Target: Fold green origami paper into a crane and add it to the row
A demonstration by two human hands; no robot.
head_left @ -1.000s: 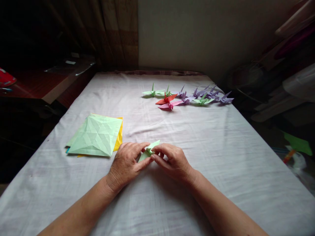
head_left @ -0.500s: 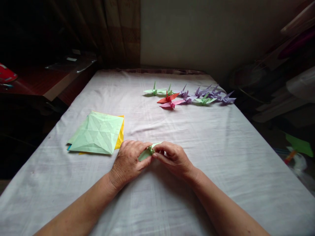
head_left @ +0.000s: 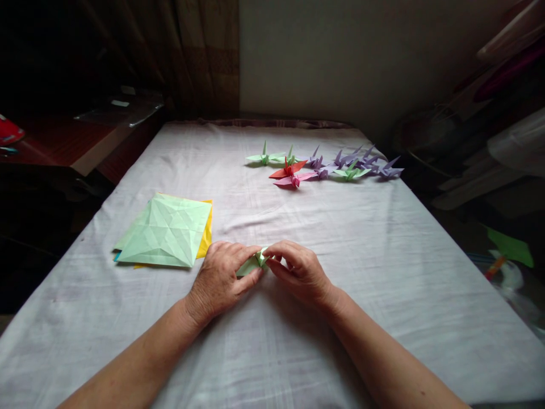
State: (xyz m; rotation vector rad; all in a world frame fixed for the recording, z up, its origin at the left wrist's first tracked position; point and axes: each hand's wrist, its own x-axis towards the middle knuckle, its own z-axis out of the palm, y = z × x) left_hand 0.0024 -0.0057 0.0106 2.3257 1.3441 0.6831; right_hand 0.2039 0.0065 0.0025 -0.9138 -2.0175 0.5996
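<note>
A pale cloth [head_left: 383,318] spreads before you. On it, between your hands, is the folded green paper [head_left: 247,266] — its long axis slanting from near left to far right. Your left hand [head_left: 221,274] grips it between thumb and fingers; your right hand [head_left: 300,271] has thumb and forefinger narrowed at its fold, pinching or not I can't tell. Beyond lie creased sheets [head_left: 170,230] at left, then paper cranes [head_left: 293,179]. A clear packet [head_left: 136,111] — contents too dim to tell — lies far left.
</note>
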